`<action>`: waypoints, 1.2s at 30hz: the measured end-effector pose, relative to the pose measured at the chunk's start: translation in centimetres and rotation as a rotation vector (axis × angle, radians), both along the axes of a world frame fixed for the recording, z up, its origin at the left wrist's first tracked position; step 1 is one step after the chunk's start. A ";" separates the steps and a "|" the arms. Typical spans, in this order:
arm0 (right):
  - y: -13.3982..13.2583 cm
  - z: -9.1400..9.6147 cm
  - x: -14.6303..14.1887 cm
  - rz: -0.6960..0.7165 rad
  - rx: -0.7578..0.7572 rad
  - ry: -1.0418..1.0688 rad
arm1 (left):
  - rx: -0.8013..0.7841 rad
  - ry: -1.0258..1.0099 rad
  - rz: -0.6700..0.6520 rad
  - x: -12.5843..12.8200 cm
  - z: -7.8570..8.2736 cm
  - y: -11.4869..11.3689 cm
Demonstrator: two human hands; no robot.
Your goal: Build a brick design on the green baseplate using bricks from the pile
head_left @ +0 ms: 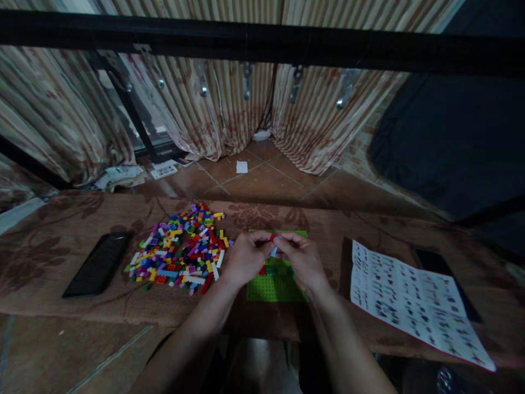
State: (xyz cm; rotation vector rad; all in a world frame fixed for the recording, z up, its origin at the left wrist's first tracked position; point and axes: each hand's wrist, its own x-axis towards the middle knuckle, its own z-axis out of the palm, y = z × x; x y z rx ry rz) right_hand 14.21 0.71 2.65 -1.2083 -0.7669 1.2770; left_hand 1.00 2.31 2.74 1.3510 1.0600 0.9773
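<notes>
Left hand point(245, 258): fingers curled in, tips pinched on a small red brick point(273, 237), held above the far half of the baseplate.
Right hand point(302, 261): fingers likewise closed, tips meeting those of the left on the same red brick; wrist resting near the edge of the baseplate.
Light blue piece point(274, 251): just under the red brick, against the right thumb; too small to tell which fingers grip it.
Green baseplate point(275, 289): flat on the counter point(61, 230), directly beneath both hands, partly hidden by them.
On the baseplate: a second red piece point(262, 270) near the left thumb, beside a darker green patch; details blurred.
Brick pile point(180, 253): loose, many colours, spread on the cloth just left of the left hand.
Phone point(98, 264): dark screen, lying flat, left of the pile.
Printed sheet point(410, 298): unfolded, right of the baseplate, well apart from the hands, overhanging the near edge.
Dark device point(439, 266): flat, partly under the far side of the sheet.
Beyond the counter: tiled floor point(266, 186) with a white scrap of paper point(241, 167), striped curtains point(213, 109) reaching down to it.
</notes>
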 end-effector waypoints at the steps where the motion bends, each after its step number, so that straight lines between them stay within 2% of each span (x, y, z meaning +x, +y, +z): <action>1: 0.1 0.0 -0.2 -0.020 0.005 0.006 | 0.015 0.008 0.025 0.2 0.0 0.0; 3: 0.2 0.1 -0.5 -0.052 0.046 0.005 | -0.002 -0.028 0.062 0.6 0.4 -0.1; 6: 0.4 0.3 -0.6 -0.087 0.107 -0.024 | -0.112 -0.160 0.128 1.0 1.2 -0.1; 9: 0.3 0.6 -0.4 -0.141 0.122 -0.009 | -0.228 -0.327 0.242 1.2 1.7 0.0; 11: 0.3 0.8 -0.1 -0.161 0.115 0.028 | -0.230 -0.372 0.284 1.3 1.9 0.0; 15: 0.4 1.0 0.4 -0.158 0.084 0.103 | -0.175 -0.229 0.179 1.6 2.0 -0.3; 18: 0.6 1.0 0.7 -0.155 0.074 0.087 | -0.134 -0.070 0.059 1.8 1.8 -0.5; 22: 0.6 0.7 1.0 -0.152 0.081 0.054 | -0.040 0.060 -0.022 1.7 1.5 -0.2; 28: 0.4 0.5 1.2 -0.151 0.129 -0.005 | -0.095 0.035 -0.096 1.6 1.5 0.2; 33: 0.3 0.4 1.8 -0.083 0.149 0.047 | -0.079 0.024 -0.093 1.7 1.6 0.4; 36: -0.1 0.3 2.0 -0.095 0.167 0.063 | -0.039 0.032 -0.132 1.7 1.5 0.4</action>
